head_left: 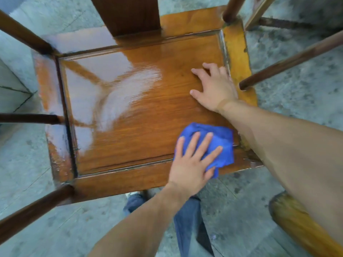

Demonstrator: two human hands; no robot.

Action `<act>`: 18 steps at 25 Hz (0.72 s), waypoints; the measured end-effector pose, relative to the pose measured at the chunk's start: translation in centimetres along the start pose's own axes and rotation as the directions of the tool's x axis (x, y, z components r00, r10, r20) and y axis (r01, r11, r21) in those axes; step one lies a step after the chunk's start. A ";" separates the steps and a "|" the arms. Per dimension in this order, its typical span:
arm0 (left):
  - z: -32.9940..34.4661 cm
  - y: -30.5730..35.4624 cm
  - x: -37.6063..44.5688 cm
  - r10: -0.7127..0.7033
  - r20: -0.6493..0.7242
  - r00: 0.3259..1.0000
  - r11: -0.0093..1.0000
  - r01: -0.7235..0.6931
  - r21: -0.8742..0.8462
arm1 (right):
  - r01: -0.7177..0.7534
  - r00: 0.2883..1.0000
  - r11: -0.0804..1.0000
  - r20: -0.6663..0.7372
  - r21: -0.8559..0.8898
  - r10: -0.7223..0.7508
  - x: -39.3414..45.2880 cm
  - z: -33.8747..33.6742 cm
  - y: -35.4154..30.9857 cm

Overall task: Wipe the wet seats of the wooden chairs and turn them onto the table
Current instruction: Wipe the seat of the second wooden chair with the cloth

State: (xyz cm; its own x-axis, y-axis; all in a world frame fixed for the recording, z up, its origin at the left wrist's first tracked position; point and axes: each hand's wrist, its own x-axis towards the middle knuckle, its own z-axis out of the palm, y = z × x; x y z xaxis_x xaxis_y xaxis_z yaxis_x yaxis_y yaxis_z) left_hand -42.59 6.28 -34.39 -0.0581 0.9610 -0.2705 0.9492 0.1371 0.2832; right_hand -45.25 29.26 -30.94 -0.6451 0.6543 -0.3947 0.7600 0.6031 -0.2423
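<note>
A wooden chair seat (141,115) fills the middle of the view, seen from above. Its left half shines with a wet film; the right half looks duller. My left hand (191,164) lies flat, fingers spread, pressing a blue cloth (220,143) onto the seat's near right corner. My right hand (213,88) rests palm down on the seat's right side, holding nothing. The chair's dark back slat (128,13) rises at the far edge, with round posts (22,30) at the corners.
Grey concrete floor (297,112) surrounds the chair. Dark wooden rungs of another piece of furniture (289,62) reach in from the right, close to the seat's edge. A rounded wooden part (297,229) sits at the lower right. My jeans-clad legs (187,227) stand below the seat's near edge.
</note>
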 end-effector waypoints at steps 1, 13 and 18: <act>-0.5 1.7 2.8 0.079 0.013 0.997 0.997 -0.079 -0.018 | 0.008 0.999 1.000 0.039 0.003 -0.008 -0.2 -0.1 0.0; -0.2 -7.6 -6.3 0.073 -0.001 0.997 0.994 -0.073 0.080 | -0.085 0.993 0.995 0.087 0.048 0.081 -6.8 2.8 -1.8; -1.9 -11.2 -12.8 -0.247 0.047 0.968 0.969 0.247 0.002 | 0.011 0.999 0.993 0.035 0.118 -0.016 -10.5 5.2 -5.6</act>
State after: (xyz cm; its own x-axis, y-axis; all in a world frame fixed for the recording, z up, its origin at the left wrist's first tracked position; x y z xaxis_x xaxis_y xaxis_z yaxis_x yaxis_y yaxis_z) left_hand -53.08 -7.09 -32.35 -0.2759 0.8851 -0.3748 0.9061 0.3697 0.2059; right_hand -42.30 16.61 -30.04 -0.6538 0.6283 -0.4217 0.7566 0.5524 -0.3499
